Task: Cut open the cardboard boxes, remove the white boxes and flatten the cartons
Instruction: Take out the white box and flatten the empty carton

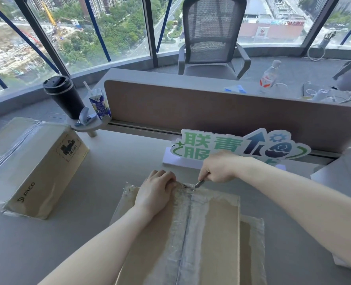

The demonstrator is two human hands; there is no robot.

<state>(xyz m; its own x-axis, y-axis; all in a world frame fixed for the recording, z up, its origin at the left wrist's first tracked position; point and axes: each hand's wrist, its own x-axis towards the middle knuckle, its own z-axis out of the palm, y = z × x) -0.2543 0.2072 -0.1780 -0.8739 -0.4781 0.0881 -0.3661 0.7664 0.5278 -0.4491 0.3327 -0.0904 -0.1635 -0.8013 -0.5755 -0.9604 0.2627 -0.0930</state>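
Cutting along the taped seam, we hold a small blade [199, 183] in our right hand [217, 167], fingers curled tight around its handle, its tip at the far end of the tape on the near cardboard box [211, 233]. Our left hand [156, 190] lies on the box top just beside the seam, fingers bent over the far edge, steadying it rather than grasping anything. The seam looks mostly sealed under clear tape, so we judge this carton only just begun: no flaps are raised and no white boxes show. A second cardboard box [32, 161], printed PICO and taped shut, lies well apart at the left, untouched. Both remain to be emptied and flattened.

Both boxes rest on a pale grey desk [112, 161]. A brown divider panel [211, 112] runs along its far edge, with a green-lettered sign [221, 145] before it. A black tumbler [64, 97] and a drink carton [99, 103] stand on a small shelf. Beyond are a mesh office chair [213, 38] and tall windows over a city.
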